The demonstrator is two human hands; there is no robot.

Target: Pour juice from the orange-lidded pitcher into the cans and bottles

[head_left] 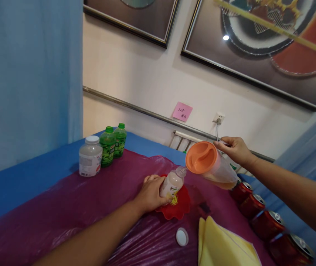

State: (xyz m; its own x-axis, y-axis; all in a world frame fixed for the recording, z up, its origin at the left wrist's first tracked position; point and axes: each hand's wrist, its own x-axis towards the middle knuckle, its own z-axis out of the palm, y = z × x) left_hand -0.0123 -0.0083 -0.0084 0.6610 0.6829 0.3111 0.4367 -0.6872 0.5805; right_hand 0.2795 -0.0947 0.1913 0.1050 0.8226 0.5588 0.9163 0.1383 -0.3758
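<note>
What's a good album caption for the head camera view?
Left hand grips an open bottle; right hand holds an orange-lidded jug tilted toward the bottle's mouth.

dim light, white glare on framed picture (257,48), soft detail, stretched edges
</note>
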